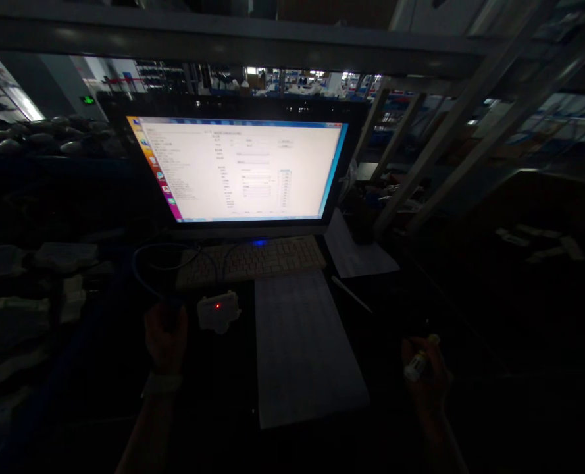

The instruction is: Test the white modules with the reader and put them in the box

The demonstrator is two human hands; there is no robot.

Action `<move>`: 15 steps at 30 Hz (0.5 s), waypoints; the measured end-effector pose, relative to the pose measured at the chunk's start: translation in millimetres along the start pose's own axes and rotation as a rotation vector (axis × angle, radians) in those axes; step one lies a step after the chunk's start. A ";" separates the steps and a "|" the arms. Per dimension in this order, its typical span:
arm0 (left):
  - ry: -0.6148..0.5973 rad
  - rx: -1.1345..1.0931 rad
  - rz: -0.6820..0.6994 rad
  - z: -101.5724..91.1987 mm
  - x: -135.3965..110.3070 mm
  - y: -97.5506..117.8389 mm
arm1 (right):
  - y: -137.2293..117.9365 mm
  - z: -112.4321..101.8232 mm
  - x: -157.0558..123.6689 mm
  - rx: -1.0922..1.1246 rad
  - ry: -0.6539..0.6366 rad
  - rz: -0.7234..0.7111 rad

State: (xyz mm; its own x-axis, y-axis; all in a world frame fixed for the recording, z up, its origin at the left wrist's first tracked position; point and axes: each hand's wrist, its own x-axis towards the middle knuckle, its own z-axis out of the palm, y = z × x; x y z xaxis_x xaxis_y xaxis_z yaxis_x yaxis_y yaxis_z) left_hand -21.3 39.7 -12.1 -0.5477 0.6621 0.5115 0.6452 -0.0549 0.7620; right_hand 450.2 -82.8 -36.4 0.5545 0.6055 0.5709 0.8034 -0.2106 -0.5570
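Note:
My left hand (166, 336) is closed, with a dark thing in its fingers that the gloom hides. A blue cable (147, 283) loops down to that hand. Just right of it lies a small whitish plastic module (219, 311) with a glowing red light, apart from the fingers. On the right, my right hand (429, 378) is closed around a small pale cylinder (417, 363) with yellowish parts, held at a slant; its exact kind is too dark to tell. Between the hands a printed paper sheet (306, 349) lies on the dark table.
A lit monitor (243, 171) shows a window of text fields, with a keyboard (262, 257) below it. A thin white stick (351, 293) lies right of the sheet, near another paper (361, 253). Pale plastic parts (10, 322) are piled at left. Metal frame bars (464, 125) slant at right.

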 end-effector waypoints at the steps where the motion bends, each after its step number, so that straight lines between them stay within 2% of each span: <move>1: -0.004 -0.003 -0.001 -0.1 -0.1 -0.1 | 0.1 -0.2 -0.2 -0.001 -0.003 -0.006; 15: -0.006 -0.068 -0.004 -0.5 -3.8 -0.9 | -2.0 1.6 2.2 -0.017 0.019 -0.019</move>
State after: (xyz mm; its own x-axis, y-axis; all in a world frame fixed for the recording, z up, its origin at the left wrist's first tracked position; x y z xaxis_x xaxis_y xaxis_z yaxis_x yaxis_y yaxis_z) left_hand -20.0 36.9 -14.6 -0.5471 0.6665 0.5064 0.6056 -0.1025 0.7891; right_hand 449.5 -79.8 -35.0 0.5430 0.5946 0.5930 0.8173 -0.2119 -0.5358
